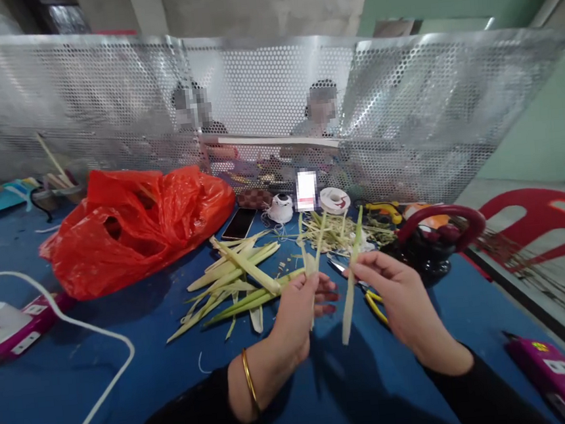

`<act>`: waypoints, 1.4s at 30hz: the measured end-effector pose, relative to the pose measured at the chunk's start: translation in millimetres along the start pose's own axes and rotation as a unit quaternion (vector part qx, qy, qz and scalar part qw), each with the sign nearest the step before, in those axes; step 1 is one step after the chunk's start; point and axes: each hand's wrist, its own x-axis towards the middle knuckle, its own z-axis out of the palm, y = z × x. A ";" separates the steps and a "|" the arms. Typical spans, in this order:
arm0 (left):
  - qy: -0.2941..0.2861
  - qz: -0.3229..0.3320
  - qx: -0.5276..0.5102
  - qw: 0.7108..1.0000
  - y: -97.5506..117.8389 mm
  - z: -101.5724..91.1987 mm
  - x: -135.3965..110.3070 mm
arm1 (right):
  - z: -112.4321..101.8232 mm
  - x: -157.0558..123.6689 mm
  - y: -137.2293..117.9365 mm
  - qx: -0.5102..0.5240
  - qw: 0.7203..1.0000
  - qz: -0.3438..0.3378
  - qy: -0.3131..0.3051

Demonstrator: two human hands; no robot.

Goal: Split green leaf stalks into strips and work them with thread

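Observation:
My left hand (298,313), with a gold bangle at the wrist, pinches several pale green leaf strips (309,262) upright between thumb and fingers. In my right hand (402,300) is one long leaf strip (351,292), pinched near its middle, its wide pale end hanging down. The two hands are apart, above the blue table. Left of my left hand lies a loose pile of similar leaf strips (239,282). Yellow-handled pliers (376,306) lie on the table, partly hidden behind my right hand.
A red plastic bag (140,224) sits at left, near a white cable (120,338) and a purple power strip (25,327). Along the back are a thread cone (280,208), a white spool (335,200), and plant scraps (331,233). A dark red-handled object (428,245) stands right.

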 end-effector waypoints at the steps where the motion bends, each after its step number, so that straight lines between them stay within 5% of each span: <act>1: -0.024 -0.018 0.010 1.000 -2.4 1.8 -2.8 | -2.2 -6.2 5.4 0.012 1.000 0.019 0.004; 8: -0.104 -0.092 0.057 0.989 -11.7 8.0 -12.1 | -11.4 -13.5 28.6 0.037 0.998 0.038 0.040; 17: -0.147 -0.110 0.053 0.982 -18.6 4.7 -9.1 | -11.6 -12.2 34.0 0.022 0.998 0.053 0.009; 24: -0.157 -0.133 0.047 0.978 -18.5 4.3 -10.3 | -11.2 -11.1 37.9 0.011 0.998 0.053 -0.021; 30: -0.120 -0.106 -0.060 0.985 -10.0 2.5 -4.0 | -14.2 -12.3 38.1 -0.112 0.993 -0.026 -0.015; 36: -0.076 -0.070 -0.154 0.983 7.9 1.0 4.8 | -11.2 -25.0 36.0 -0.283 0.934 -0.185 -0.118; 39: -0.074 -0.076 -0.164 0.981 8.8 1.6 3.6 | -8.9 -27.7 37.5 -0.367 0.890 -0.244 -0.121; 42: -0.079 -0.096 -0.154 0.980 6.2 3.4 0.3 | -7.3 -27.3 38.1 -0.392 0.876 -0.261 -0.107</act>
